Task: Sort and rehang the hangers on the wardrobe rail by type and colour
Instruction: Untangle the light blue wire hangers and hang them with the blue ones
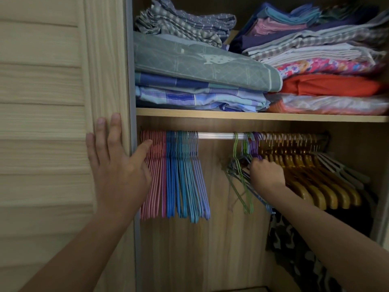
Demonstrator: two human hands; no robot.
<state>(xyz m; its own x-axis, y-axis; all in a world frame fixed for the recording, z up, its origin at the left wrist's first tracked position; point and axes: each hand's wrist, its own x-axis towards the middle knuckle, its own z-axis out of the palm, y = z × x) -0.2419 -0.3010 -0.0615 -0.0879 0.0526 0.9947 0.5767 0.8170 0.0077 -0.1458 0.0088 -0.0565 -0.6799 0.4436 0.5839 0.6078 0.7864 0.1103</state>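
A metal rail (pixel 216 135) runs under the shelf. At its left end hang pink wire hangers (pixel 154 175), then blue hangers (pixel 171 175), then teal and lilac ones (pixel 193 182). A bare stretch of rail follows. Right of it hang a mixed bunch of green (pixel 236 157) and purple wire hangers (pixel 255 144), then several yellow wooden hangers (pixel 305 165) and pale plastic ones (pixel 341 167). My left hand (pixel 117 165) lies flat on the wardrobe door edge, thumb touching the pink hangers. My right hand (pixel 266 171) grips the mixed bunch of wire hangers below the rail.
The louvred wooden door (pixel 42 102) stands at the left. A shelf (pixel 252 115) above the rail carries stacks of folded linen (pixel 200 66). A camouflage-patterned garment (pixel 294 249) hangs at lower right under the wooden hangers.
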